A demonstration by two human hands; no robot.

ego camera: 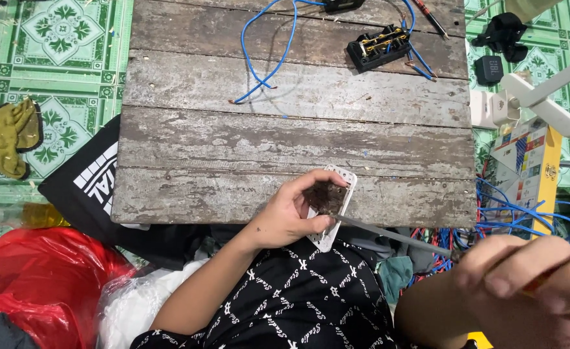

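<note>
We look down on a low table [233, 139] made of weathered grey wooden planks, set over a floor [58, 39] of green patterned tiles. Near the table's 6 o'clock edge, our left hand [291, 213] is curled around a white perforated plate [336, 207] with a dark, dirty clump at its centre, thumb across the top and fingers wrapped beneath. Our right hand [530, 278], blurred at 4 o'clock, is closed around an orange-handled screwdriver [395, 236] whose grey shaft reaches up to touch the plate's lower edge. At the table's 12 o'clock lie looping blue wires [265, 58], and at 1 o'clock a black switch block [378, 47] with brass contacts, the wires touching it. On the floor at 9 o'clock sits an olive-green glove [7, 139]; at 8 o'clock a yellow bottle [20, 215] lies beside a red plastic bag [39, 278]. At 3 o'clock we see a white fan blade piece [543, 97], a colourful cardboard box [527, 161] and a tangle of blue and red wires [524, 220]. A small black speaker [488, 69] rests at 2 o'clock. Black patterned clothing [311, 297] covers our lap.
</note>
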